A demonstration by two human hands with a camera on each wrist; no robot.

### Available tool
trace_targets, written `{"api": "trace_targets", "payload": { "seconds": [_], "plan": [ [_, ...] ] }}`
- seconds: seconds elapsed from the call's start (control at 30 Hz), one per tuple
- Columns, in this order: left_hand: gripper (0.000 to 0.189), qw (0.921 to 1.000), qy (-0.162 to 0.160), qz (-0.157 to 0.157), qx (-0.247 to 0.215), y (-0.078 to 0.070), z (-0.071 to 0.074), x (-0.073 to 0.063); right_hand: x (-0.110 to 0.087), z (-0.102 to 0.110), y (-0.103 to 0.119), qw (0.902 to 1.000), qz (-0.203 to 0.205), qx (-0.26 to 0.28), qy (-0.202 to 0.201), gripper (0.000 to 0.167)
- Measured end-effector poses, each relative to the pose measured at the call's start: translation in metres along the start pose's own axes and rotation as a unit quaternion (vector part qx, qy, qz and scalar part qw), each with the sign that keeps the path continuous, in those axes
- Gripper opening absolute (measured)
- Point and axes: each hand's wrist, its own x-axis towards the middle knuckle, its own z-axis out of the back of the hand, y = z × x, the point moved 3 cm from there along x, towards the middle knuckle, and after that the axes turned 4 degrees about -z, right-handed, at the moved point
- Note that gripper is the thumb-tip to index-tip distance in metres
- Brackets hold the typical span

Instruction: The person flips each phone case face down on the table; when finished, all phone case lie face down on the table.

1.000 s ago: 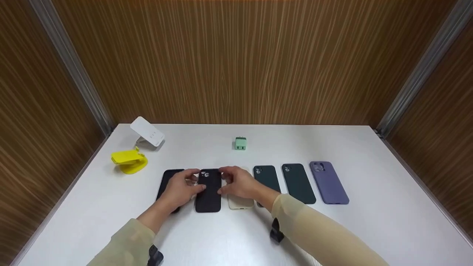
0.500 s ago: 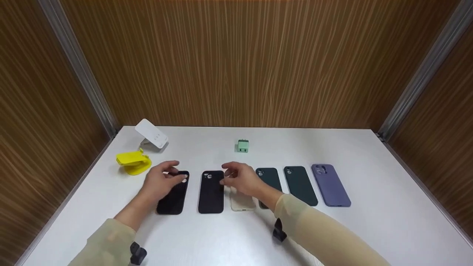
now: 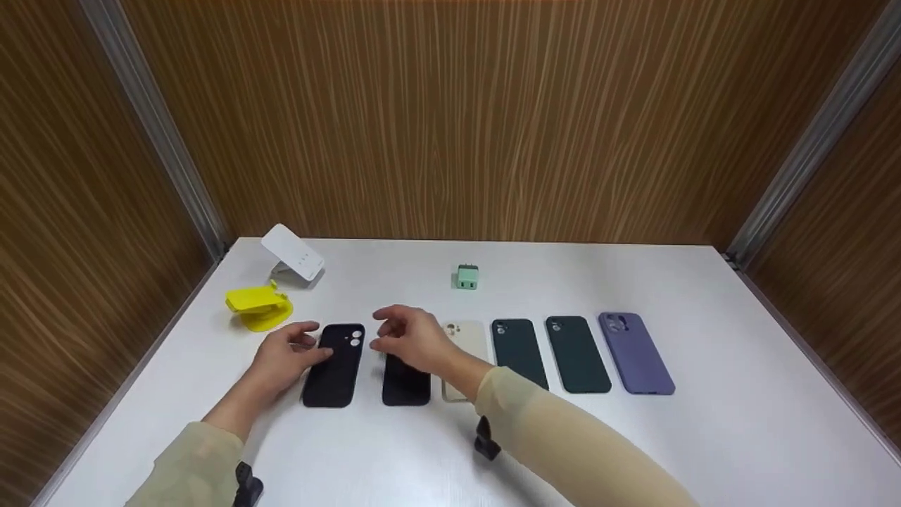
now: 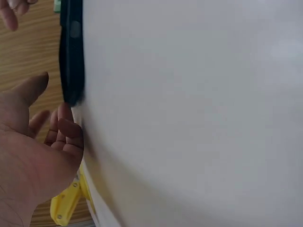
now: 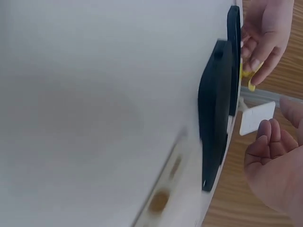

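A black phone case point(image 3: 339, 373) with two camera holes lies back-up at the left end of a row. My left hand point(image 3: 285, 360) is at its left edge, the thumb over the case; in the left wrist view the relaxed fingers come close to the case's end, and contact is hard to tell. My right hand point(image 3: 414, 343) hovers over the upper part of a second black phone case point(image 3: 407, 389), hiding its camera end. Thumb and fingers are apart with nothing between them. A cream phone case point(image 3: 468, 341) lies just right, partly behind the right wrist.
Two dark green phone cases point(image 3: 517, 348) and a purple phone case point(image 3: 637, 355) continue the row rightward. Behind stand a mint green charger plug point(image 3: 467, 277), a white stand point(image 3: 292, 251) and a yellow stand point(image 3: 259, 308). Wood-grain panels point(image 3: 450, 127) enclose the table.
My left hand went from the second black case to the left edge of the leftmost one. My right hand later moved left over the second black case, uncovering more of the cream case.
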Motion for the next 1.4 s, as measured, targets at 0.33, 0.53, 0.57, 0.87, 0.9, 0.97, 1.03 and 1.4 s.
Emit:
{"api": "trace_targets", "payload": {
  "seconds": [0.33, 0.53, 0.57, 0.87, 0.9, 0.97, 1.03, 1.4],
  "plan": [
    [0.066, 0.9999, 0.009, 0.004, 0.012, 0.010, -0.001, 0.004, 0.018, -0.031, -0.006, 0.9993, -0.023, -0.012, 0.026, 0.051],
    [0.064, 0.9997, 0.012, -0.003, 0.021, 0.011, -0.001, 0.006, 0.020, -0.034, -0.014, 0.9970, -0.037, -0.052, 0.044, 0.054],
    [0.064, 0.9997, 0.014, -0.002, 0.021, 0.011, -0.001, 0.007, 0.020, -0.034, -0.014, 0.9966, -0.032, -0.059, 0.048, 0.055],
    [0.066, 0.9990, 0.028, 0.005, 0.035, 0.013, -0.001, 0.006, 0.020, -0.036, -0.017, 0.9939, -0.007, -0.089, 0.065, 0.056],
    [0.066, 0.9990, 0.028, 0.004, 0.035, 0.013, -0.001, 0.005, 0.019, -0.036, -0.018, 0.9935, -0.004, -0.094, 0.064, 0.055],
    [0.065, 0.9988, 0.027, 0.002, 0.040, 0.013, 0.000, 0.005, 0.020, -0.038, -0.017, 0.9924, 0.001, -0.107, 0.062, 0.053],
    [0.065, 0.9987, 0.027, 0.002, 0.043, 0.013, 0.001, 0.004, 0.019, -0.039, -0.016, 0.9904, 0.004, -0.123, 0.063, 0.051],
    [0.067, 0.9984, 0.022, -0.018, 0.048, 0.013, 0.000, 0.007, 0.019, -0.039, -0.018, 0.9883, 0.006, -0.141, 0.058, 0.048]
  ]
}}
